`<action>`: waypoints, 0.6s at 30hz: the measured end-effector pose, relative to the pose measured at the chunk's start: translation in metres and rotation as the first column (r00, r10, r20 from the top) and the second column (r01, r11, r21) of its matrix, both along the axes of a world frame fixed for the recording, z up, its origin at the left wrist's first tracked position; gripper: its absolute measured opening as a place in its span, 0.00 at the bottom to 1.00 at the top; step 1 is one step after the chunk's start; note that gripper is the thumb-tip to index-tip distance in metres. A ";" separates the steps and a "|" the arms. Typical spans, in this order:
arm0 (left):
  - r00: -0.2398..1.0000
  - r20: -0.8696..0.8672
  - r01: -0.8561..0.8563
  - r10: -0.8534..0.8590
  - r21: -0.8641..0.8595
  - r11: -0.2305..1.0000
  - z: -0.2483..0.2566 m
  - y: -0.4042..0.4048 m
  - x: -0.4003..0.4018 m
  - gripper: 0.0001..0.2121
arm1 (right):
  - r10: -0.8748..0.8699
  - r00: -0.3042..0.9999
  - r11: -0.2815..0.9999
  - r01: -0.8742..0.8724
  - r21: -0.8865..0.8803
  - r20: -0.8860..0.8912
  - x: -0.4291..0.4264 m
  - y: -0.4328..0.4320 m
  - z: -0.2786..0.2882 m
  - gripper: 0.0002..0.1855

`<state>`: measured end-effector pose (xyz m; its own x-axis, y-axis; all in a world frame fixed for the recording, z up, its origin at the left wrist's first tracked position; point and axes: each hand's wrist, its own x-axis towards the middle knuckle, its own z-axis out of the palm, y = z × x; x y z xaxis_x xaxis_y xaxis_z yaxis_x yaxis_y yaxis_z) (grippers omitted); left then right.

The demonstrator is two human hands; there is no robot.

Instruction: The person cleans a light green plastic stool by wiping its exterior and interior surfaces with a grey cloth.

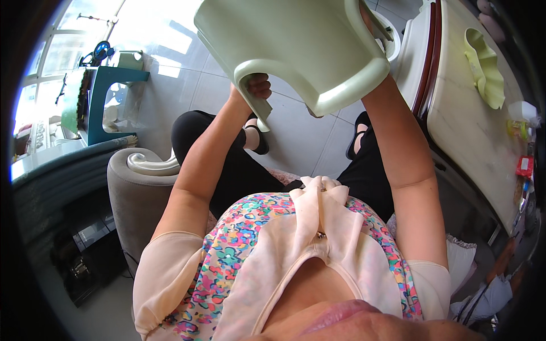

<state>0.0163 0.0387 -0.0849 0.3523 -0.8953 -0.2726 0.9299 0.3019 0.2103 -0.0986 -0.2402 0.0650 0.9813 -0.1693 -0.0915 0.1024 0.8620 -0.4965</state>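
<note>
A large pale green plastic piece, perhaps a stool or chair [298, 47], is held up before me at the top of the view, tilted, with a curved cut-out along its lower edge. My left hand [258, 86] grips one of its legs, seen through the cut-out, with the fingers curled. On the other side my right arm reaches up behind the piece. The right hand is mostly hidden by it; what may be a fingertip shows below the rim. Beneath the piece are the grey floor tiles [294, 136] and my black shoes.
To the right stands a marble-topped table [456, 85] with a yellow-green wavy plastic item [484, 68] and small packages. A white round basin [390, 34] sits beyond it. At left are a teal stand [100, 102] and a grey armchair's armrest [143, 170].
</note>
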 end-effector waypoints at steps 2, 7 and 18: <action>0.996 0.051 -0.077 0.070 0.154 0.985 0.021 -0.003 -0.005 0.18 | -0.010 1.000 1.000 0.010 0.012 0.013 -0.001 0.002 0.002 0.22; 0.980 0.112 -0.194 0.163 0.387 0.902 0.038 -0.007 -0.012 0.19 | -0.034 0.999 0.998 0.032 0.049 0.042 -0.007 0.011 0.010 0.23; 0.984 0.104 -0.178 0.145 0.490 0.854 0.043 -0.009 -0.011 0.18 | -0.133 0.989 0.990 0.130 0.047 0.065 -0.006 0.021 0.017 0.28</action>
<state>0.0055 0.0293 -0.0423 0.5107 -0.5766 -0.6378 0.8575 0.2876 0.4266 -0.1041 -0.2190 0.0825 0.9550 -0.2946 -0.0349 0.2486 0.8589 -0.4477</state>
